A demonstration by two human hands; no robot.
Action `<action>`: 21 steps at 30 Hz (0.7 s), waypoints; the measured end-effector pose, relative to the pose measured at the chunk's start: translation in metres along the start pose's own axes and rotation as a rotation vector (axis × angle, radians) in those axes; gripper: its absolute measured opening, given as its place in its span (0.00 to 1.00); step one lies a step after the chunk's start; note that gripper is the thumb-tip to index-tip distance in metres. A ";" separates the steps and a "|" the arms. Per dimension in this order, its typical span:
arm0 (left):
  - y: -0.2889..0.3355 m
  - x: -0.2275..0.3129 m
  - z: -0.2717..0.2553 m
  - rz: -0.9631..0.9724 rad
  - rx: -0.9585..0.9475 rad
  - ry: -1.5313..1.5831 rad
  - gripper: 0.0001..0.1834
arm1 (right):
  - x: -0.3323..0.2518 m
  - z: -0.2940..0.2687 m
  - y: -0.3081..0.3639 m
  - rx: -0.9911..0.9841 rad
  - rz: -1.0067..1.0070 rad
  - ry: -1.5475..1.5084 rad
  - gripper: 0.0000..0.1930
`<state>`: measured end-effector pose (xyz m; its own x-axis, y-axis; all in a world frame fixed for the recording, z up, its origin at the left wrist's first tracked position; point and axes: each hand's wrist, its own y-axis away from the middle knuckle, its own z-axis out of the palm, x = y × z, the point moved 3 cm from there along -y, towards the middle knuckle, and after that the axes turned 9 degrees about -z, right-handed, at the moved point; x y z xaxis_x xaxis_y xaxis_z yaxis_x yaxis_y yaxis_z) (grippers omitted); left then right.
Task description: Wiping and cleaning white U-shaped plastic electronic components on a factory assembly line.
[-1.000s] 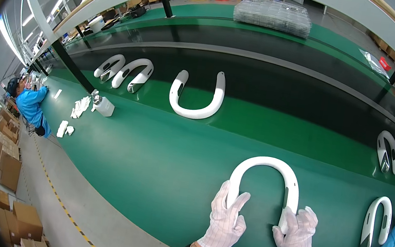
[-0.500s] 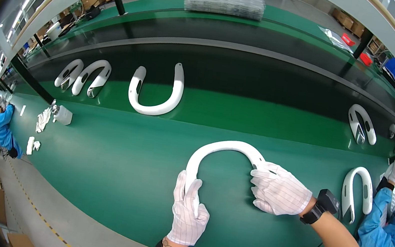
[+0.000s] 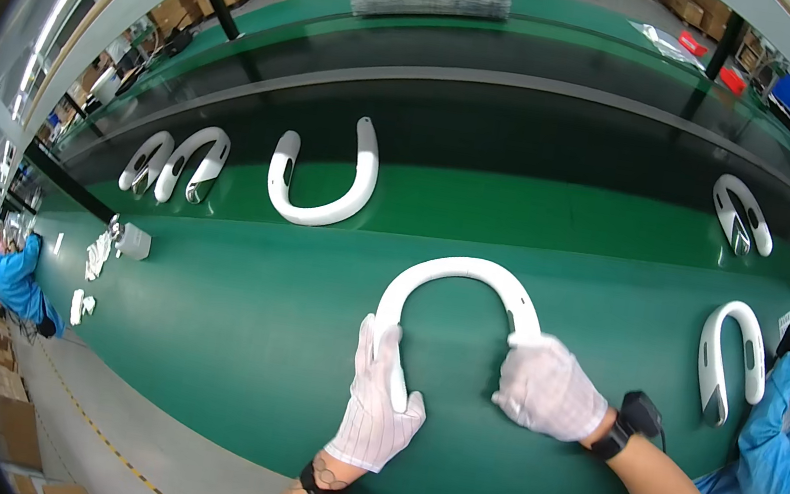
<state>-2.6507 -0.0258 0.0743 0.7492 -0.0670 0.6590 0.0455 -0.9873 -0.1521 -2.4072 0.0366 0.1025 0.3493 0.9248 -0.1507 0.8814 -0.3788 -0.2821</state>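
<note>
A white U-shaped neck fan (image 3: 463, 269) lies over the green bench, its curve facing away from me and its two ends toward me. My left hand (image 3: 377, 411), in a white striped glove, grips the left arm of the fan, fingers along the outside and thumb on the inner side. Around the right end closes my gloved right hand (image 3: 552, 390), its fingers curled and slightly blurred, hiding that tip. Just above this hand a dark slot shows on the fan's inner side.
Another neck fan (image 3: 709, 367) lies to the right, beside a co-worker's blue sleeve (image 3: 773, 432). Several more rest on the far strip, including an upturned one (image 3: 318, 216). At left are a translucent container (image 3: 135, 243) and white gloves (image 3: 98, 256). Another person (image 3: 22, 280) sits far left.
My right hand has gone from flattened fingers on the fan to a curled grip round its end. The fan has turned slightly, so both arms now point more toward me.
</note>
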 end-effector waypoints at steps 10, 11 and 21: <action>-0.067 -0.006 0.024 0.131 -0.073 0.048 0.49 | 0.048 0.023 0.014 0.592 0.213 -0.065 0.04; -0.066 -0.005 0.024 0.136 -0.078 0.052 0.49 | 0.048 0.024 0.014 0.591 0.220 -0.060 0.04; -0.066 -0.006 0.022 0.147 -0.006 0.033 0.46 | 0.109 0.014 -0.002 0.597 0.517 -0.357 0.15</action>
<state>-2.6431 0.0429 0.0643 0.7254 -0.2156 0.6537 -0.0672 -0.9673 -0.2444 -2.3754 0.1381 0.0732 0.4511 0.6030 -0.6579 0.2897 -0.7962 -0.5311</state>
